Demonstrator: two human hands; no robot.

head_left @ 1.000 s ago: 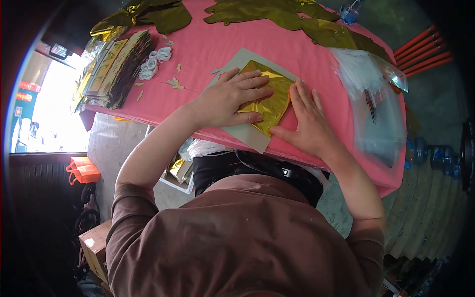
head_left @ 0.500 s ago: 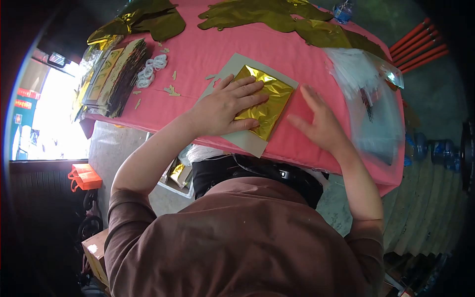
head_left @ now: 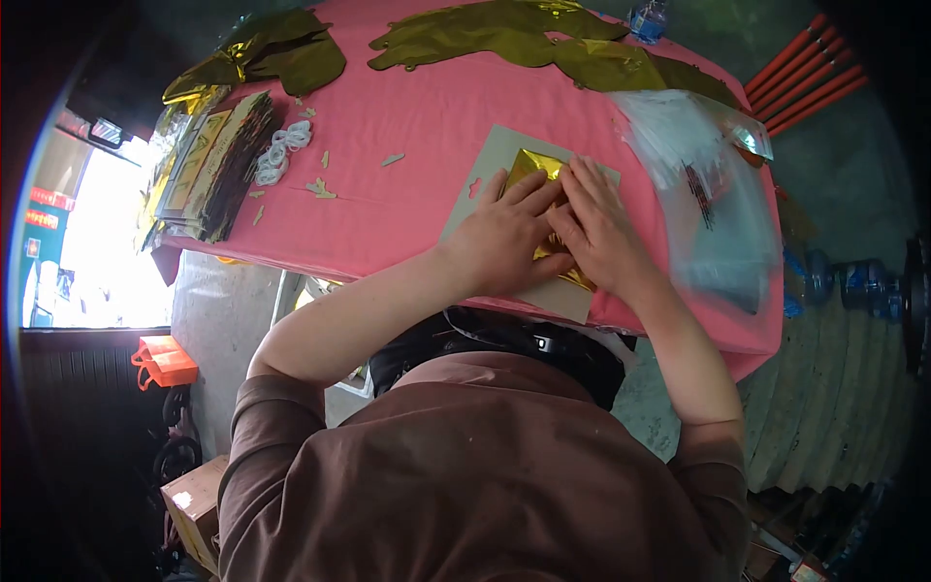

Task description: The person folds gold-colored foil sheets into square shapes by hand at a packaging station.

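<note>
A folded piece of shiny gold foil [head_left: 533, 163] lies on a flat grey-brown card [head_left: 497, 147] near the front edge of the pink-covered table. The card has a small cut-out hanging hole near its left edge. My left hand [head_left: 509, 236] rests flat over the foil and card, fingers stretched out. Beside it, my right hand [head_left: 603, 231] lies on the foil's right side with its fingers extended. The fingertips of both hands are close together, and they cover much of the foil.
On the left of the pink cloth [head_left: 369, 213] stands a stack of printed cards [head_left: 218, 165], with white string loops [head_left: 282, 153] and small card scraps [head_left: 320, 188] nearby. Flat gold foil pieces [head_left: 495, 37] lie along the back. Clear plastic bags [head_left: 722, 228] spread over the right side.
The card and foil have shifted to the right along with my left hand. My right hand has come from beside the card onto the foil.
</note>
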